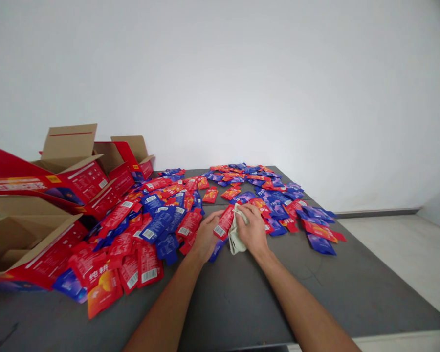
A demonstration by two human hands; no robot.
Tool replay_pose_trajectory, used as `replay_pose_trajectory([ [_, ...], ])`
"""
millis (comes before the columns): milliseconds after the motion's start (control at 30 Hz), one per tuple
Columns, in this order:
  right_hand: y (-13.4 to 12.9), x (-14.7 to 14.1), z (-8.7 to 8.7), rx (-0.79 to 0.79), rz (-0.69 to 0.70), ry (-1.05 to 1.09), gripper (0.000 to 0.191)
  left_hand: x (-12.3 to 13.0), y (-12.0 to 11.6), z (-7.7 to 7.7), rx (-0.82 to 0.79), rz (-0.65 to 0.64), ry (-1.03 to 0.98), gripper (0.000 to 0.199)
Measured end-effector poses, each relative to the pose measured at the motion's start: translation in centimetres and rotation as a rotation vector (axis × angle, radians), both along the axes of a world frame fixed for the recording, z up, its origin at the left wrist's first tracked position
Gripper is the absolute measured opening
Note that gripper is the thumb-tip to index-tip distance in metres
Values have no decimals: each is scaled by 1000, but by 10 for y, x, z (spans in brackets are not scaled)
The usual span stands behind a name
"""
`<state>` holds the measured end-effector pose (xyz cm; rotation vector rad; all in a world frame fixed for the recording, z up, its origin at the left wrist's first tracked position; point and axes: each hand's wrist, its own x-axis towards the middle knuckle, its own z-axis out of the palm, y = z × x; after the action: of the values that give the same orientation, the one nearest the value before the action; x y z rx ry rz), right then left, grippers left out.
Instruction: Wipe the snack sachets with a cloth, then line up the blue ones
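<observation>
My left hand [206, 238] is closed around the side of a red sachet [224, 222], whose barcode faces up. A pale, folded cloth [236, 235] is gripped in my right hand [252, 230] and touches the sachet's right end. Just below my left hand a blue sachet [217, 250] shows in part; whether the hand also holds it, I cannot tell. To the left lies a heap of red and blue sachets [161, 222], many with barcodes up. More sachets [278, 205] are spread behind and to the right of my hands.
Open red cardboard boxes [51, 244] with brown flaps stand along the left side. Everything rests on a dark grey table [242, 303]. A white wall [260, 88] rises behind it, and pale floor [396, 244] shows beyond the table's right edge.
</observation>
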<state>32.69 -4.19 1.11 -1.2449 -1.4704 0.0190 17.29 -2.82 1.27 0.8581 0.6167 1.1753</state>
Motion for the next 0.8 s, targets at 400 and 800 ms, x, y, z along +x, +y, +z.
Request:
replay_pose_trajectory([
  [400,-10,-25,-6,-110,347,-207,31,-9,8,4,285,278,390,32],
  [800,1,5,-7,-381,-56,-285,28,-35,19,-21,557,625,1699,40],
])
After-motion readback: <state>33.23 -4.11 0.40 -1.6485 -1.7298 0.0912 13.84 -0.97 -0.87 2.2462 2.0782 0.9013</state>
